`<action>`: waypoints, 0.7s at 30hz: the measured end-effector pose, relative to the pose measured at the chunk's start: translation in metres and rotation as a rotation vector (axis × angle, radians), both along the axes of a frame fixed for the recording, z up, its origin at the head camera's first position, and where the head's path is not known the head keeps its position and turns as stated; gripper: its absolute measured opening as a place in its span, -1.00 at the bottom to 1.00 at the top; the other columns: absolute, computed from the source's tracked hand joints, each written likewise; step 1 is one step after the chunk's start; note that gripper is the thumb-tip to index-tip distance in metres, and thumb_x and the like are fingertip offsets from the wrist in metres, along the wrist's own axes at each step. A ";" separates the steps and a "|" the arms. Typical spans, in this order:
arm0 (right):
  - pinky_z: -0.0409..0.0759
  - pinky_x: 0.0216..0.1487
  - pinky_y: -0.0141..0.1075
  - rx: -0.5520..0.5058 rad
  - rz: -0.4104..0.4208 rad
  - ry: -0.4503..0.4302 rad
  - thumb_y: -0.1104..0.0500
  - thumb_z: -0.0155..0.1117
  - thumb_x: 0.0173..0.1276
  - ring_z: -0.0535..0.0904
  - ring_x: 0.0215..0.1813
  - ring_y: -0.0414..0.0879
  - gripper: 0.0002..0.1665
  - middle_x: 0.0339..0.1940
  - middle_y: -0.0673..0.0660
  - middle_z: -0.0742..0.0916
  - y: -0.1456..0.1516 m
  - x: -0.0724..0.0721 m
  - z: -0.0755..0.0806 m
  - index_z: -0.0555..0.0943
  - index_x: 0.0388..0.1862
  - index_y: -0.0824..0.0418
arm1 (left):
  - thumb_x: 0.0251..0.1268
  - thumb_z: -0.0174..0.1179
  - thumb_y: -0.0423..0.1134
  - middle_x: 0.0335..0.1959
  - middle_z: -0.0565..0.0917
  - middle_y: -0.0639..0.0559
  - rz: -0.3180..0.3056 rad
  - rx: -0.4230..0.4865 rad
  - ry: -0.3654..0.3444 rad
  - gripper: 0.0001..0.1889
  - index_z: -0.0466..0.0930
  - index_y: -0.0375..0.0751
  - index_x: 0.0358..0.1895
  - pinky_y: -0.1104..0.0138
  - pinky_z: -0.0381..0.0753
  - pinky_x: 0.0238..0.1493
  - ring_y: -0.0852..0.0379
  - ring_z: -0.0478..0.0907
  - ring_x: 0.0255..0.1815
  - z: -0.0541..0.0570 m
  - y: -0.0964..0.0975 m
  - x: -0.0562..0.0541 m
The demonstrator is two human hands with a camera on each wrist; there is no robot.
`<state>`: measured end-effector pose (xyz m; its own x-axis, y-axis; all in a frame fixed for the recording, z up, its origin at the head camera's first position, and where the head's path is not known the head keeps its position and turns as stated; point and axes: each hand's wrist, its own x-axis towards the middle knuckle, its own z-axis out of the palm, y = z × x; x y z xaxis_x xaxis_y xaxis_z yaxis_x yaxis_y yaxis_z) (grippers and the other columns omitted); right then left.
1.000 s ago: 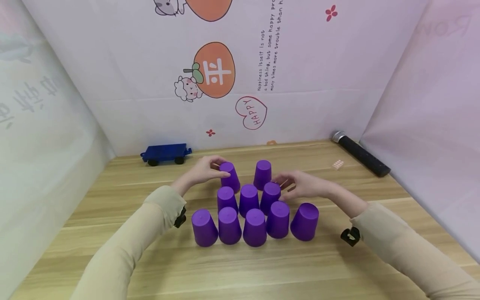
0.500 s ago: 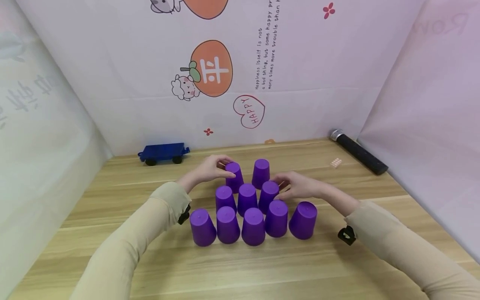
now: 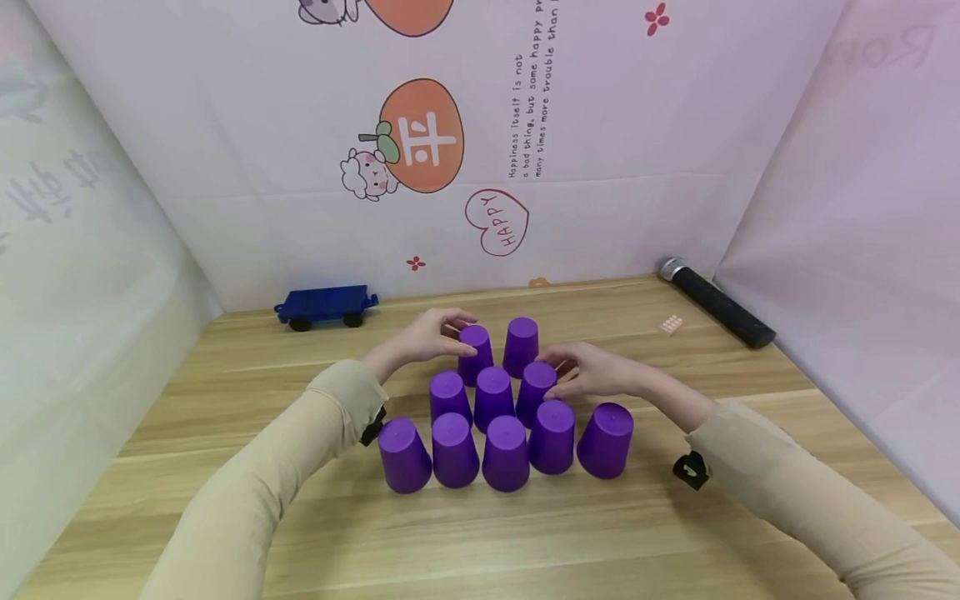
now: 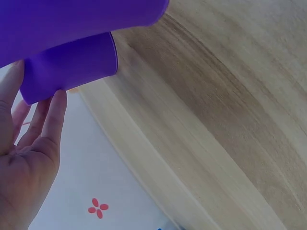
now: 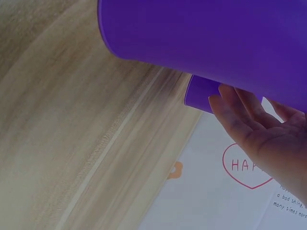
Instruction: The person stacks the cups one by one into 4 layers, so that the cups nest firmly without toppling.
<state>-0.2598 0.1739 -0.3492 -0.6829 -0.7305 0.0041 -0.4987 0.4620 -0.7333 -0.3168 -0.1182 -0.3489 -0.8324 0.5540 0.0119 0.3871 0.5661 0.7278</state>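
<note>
Desk [image 3: 450, 550], pale wood-grain; carries five inverted purple cups [image 3: 506, 454] in a front row. Next, three more cups [image 3: 493, 400]; right hand [image 3: 596, 369] beside the rightmost cup [image 3: 533, 390], fingers loosely apart, contact unclear. Then two more, the left cup [image 3: 472, 365] pinched in left hand [image 3: 427, 336]. Near back edge: blue cart [image 3: 324, 305], left; black microphone [image 3: 716, 303], slanting, right. Behind: white cloth walls [image 3: 285, 150], printed fruit [image 3: 422, 136], lettering [image 3: 515, 129], heart [image 3: 497, 222].

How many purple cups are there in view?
10 purple cups: five in the front row, three in the middle row, two at the back. None seems hidden in the head view.
</note>
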 end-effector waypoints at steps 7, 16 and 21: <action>0.60 0.07 0.03 0.015 -0.006 0.002 0.20 0.36 0.20 0.58 0.05 0.21 -0.49 -0.02 0.31 0.66 -0.001 -0.001 0.000 0.48 0.09 0.38 | 0.15 0.32 -0.23 0.19 0.51 -0.28 0.007 -0.015 -0.006 -0.37 0.32 -0.28 0.30 0.11 0.49 0.23 -0.20 0.45 0.23 0.005 -0.014 0.001; 0.60 0.10 -0.04 0.001 -0.075 0.001 0.14 0.35 0.22 0.57 0.08 0.20 -0.46 -0.01 0.27 0.66 0.014 -0.001 0.006 0.48 0.13 0.34 | 0.19 0.29 -0.17 0.15 0.53 -0.23 0.089 0.015 0.052 -0.40 0.35 -0.21 0.29 0.06 0.53 0.18 -0.20 0.47 0.20 0.020 -0.066 0.012; 0.59 0.12 -0.07 -0.028 -0.166 -0.012 0.14 0.35 0.22 0.56 0.10 0.18 -0.51 -0.02 0.26 0.66 0.033 -0.003 0.008 0.48 0.07 0.33 | 0.22 0.26 -0.11 0.16 0.54 -0.20 0.145 0.114 0.052 -0.43 0.36 -0.15 0.29 0.03 0.56 0.12 -0.19 0.47 0.21 0.016 -0.093 0.030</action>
<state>-0.2633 0.2072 -0.3412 -0.7945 -0.6071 0.0146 -0.4085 0.5165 -0.7525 -0.2863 -0.2112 -0.3330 -0.9003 0.4205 0.1129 0.3461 0.5340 0.7714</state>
